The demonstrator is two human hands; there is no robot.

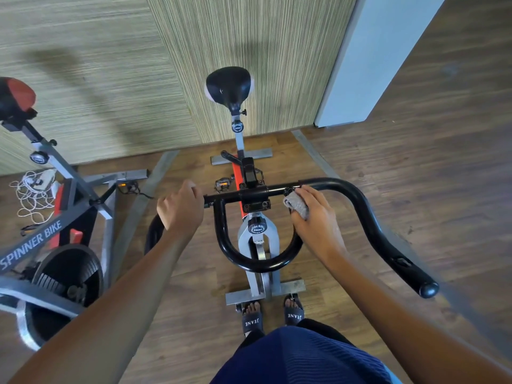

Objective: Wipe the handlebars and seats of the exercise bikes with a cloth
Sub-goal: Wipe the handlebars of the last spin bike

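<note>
Handlebars (260, 266) of black tube are the nearest part of the bike to us, their inner loop bowing back toward our body above our sandals (252, 322) on the wooden floor (415, 176), and the right outer bar sweeping down to a rounded end well to the right of our hands. We judge the stance to be deliberate: we stand at the front of the bike so both sides of the bars are within reach. Our left hand (180, 209) has its fingers curled round the crossbar (277, 190) left of the centre clamp (255, 205), most likely to steady the bars against the rubbing. Our right hand (315, 225) grips a bunched grey cloth (299, 207) and presses it onto the crossbar just right of the clamp, so the cloth lies between palm and tube and touches the bar. The wiping looks to be at work on this middle stretch; whether the outer right bar has been done we cannot tell. Beyond the hands come the grey frame (243, 245) and pedals (223, 185), then the black seat (229, 84) on its post, well apart from both hands and near the striped wall (110, 79). To our left stands a second bike (33, 242), its red and black seat (16, 98) also out of reach, with white cords (30, 195) lying on the floor beside it
</note>
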